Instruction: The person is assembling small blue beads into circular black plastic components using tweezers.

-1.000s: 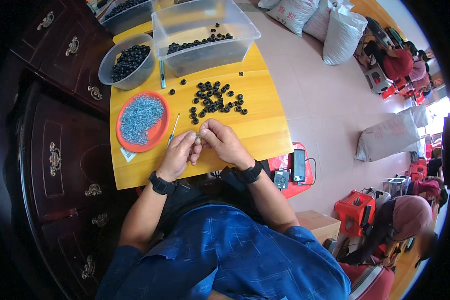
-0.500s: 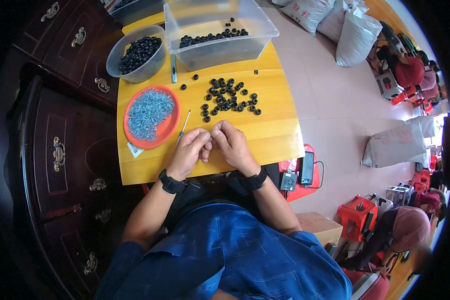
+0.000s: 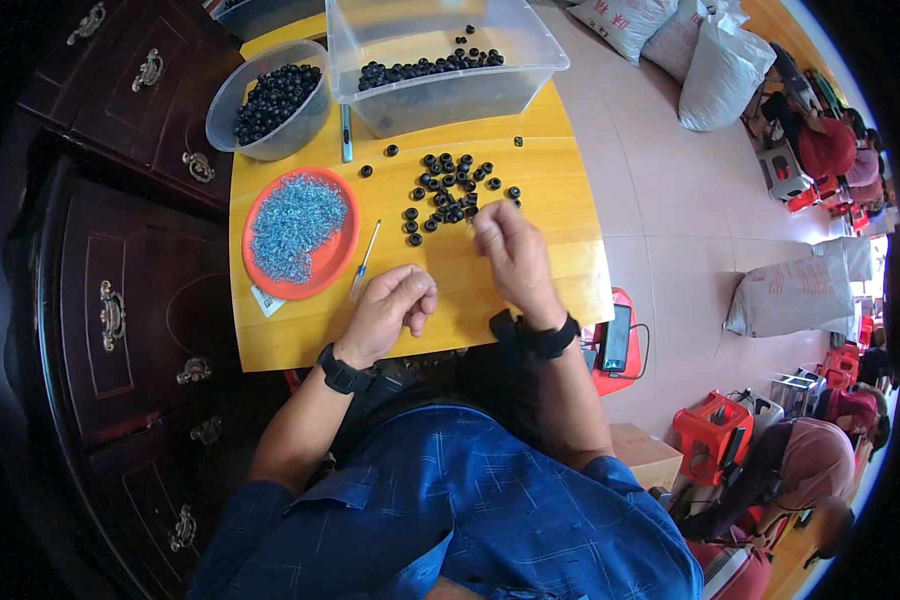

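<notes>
Beside black beads [image 3: 455,214], curled right fingers [image 3: 489,224]

R hand [image 3: 515,255]: contents, if any, too small to tell. L hand [image 3: 385,312]: inside hidden. Clear bin [image 3: 450,108] & 1 white sack [image 3: 622,28] cut off, top edge.

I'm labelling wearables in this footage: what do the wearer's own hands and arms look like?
The left hand and right hand are ungloved. Each wrist wears a broad black band, one on the left and one on the right. The shirt is blue with thin pale lines and has short blue sleeves.
</notes>
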`<state>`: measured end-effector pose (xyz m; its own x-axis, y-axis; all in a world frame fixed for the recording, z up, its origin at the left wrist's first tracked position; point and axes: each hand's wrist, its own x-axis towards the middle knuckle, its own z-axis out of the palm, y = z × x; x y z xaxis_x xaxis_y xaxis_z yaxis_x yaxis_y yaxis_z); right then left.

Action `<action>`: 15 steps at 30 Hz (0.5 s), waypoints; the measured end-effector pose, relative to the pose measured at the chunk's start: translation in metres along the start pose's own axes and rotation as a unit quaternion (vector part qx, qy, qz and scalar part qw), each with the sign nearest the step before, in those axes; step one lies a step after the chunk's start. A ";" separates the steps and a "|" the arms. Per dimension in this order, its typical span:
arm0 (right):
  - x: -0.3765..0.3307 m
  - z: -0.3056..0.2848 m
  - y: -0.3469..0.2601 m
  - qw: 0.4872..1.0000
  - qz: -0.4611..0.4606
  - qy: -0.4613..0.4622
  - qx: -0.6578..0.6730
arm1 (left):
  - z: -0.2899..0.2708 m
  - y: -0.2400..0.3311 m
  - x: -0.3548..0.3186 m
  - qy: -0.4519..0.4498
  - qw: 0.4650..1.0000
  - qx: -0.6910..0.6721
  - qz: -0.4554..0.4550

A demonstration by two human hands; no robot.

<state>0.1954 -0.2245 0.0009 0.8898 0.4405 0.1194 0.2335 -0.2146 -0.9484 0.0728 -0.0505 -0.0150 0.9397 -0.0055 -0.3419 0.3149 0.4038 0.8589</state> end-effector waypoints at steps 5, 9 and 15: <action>0.033 -0.012 0.013 0.979 -0.054 0.052 -0.191 | -0.009 -0.010 -0.019 -0.021 0.997 0.076 -0.007; 0.043 -0.009 0.026 0.959 -0.055 0.057 -0.273 | -0.014 -0.012 -0.031 -0.016 0.996 0.084 -0.005; 0.045 -0.009 0.026 0.960 -0.048 0.070 -0.267 | -0.023 -0.014 -0.037 -0.007 0.997 0.077 0.010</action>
<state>0.2448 -0.2187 -0.0155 0.8894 0.3672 0.2723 0.4515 -0.6115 -0.6498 0.0307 -0.0355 -0.0233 0.9472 -0.0124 -0.3205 0.3126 0.2582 0.9141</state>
